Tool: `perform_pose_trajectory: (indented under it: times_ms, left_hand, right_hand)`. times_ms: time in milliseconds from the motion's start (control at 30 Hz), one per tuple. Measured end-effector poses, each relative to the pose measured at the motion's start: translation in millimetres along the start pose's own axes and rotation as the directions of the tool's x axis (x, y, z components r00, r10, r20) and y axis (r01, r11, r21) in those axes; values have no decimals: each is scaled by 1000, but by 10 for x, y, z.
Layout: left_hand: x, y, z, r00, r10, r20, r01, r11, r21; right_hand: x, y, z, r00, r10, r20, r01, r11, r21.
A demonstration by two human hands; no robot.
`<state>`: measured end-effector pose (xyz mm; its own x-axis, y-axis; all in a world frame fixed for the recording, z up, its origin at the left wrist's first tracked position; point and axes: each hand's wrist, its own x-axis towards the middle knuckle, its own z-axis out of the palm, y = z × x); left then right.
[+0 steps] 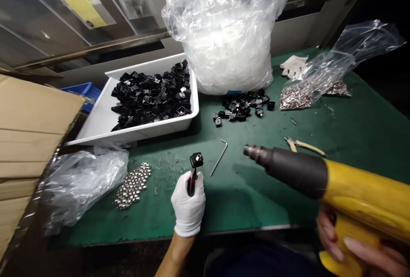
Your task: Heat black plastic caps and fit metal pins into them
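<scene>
My left hand (188,204), in a white glove, is closed around small pliers (192,182) with red and black handles. At the jaws sits a small black plastic part (196,160) with a round metal fitting on it. My right hand (358,243) is bare and wraps the grip of a yellow pistol-shaped power tool (358,191). Its black nose and stepped metal tip point left, apart from the black part; its exact kind is unclear. An L-shaped hex key (219,158) lies between the two hands on the green work surface (237,208).
A white tray (153,128) holds many black parts; more (243,107) lie beside it. A large plastic bag (229,46) stands behind. Metal pieces (132,186) lie left, near a crumpled bag (86,183). Right are cutters (304,145) and a bag of metal pieces (296,97).
</scene>
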<state>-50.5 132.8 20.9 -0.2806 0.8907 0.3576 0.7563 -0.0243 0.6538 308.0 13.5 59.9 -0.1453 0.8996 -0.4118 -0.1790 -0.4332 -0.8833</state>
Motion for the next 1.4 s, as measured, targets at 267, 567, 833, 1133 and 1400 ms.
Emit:
perform_pose_trajectory:
  times_ms: [267, 567, 833, 1133, 1400]
  left_hand:
    - [-31, -90, -13, 999, 47, -7, -47, 995, 84]
    - [-20, -68, -2, 997, 72, 2, -71, 988, 138]
    - [-30, -53, -5, 999, 53, 13, -54, 979, 194]
    - [-27, -32, -12, 999, 50, 15, -52, 977, 209]
    - [-32, -39, -13, 999, 50, 9, -51, 973, 226]
  right_hand:
    - [469, 103, 422, 968, 28, 250, -78, 978, 192]
    - [569, 264, 323, 956, -12, 294, -66, 965, 256]
    - [571, 202, 312, 953, 55, 298, -135, 957, 257]
    - [574, 218, 316, 950, 56, 308, -143, 953, 266]
    - [579, 227, 314, 953, 47, 300, -135, 951, 279]
